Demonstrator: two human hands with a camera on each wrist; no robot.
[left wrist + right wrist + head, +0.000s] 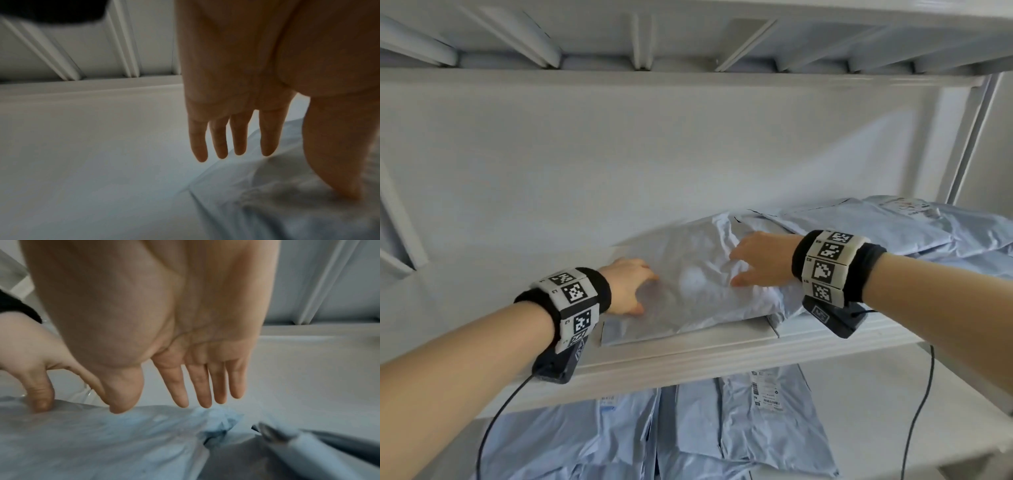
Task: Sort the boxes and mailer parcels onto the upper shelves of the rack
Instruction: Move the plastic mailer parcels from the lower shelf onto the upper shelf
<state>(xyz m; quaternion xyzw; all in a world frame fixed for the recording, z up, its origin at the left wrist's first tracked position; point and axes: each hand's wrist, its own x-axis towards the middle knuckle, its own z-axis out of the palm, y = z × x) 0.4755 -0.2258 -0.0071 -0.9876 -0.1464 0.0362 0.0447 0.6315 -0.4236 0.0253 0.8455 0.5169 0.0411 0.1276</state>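
Note:
A crumpled light-blue mailer parcel [695, 284] lies on the white upper shelf [688, 359] in the head view. My left hand [643, 291] is at its left end, fingers straight. In the left wrist view this left hand [287, 170] has its thumb pressing down on the mailer [277, 211], while its fingers [238, 138] hover over the parcel's far edge. My right hand [736, 267] is spread palm-down over the parcel's right part. In the right wrist view the right hand [156, 402] is open just above the mailer [102, 443], gripping nothing.
More light-blue mailers [893, 226] are piled on the same shelf to the right, against the rack's post [969, 137]. The bare shelf board [82, 178] stretches to the left. Several labelled mailers [688, 428] lie on the shelf below. Another shelf's underside [640, 44] is close overhead.

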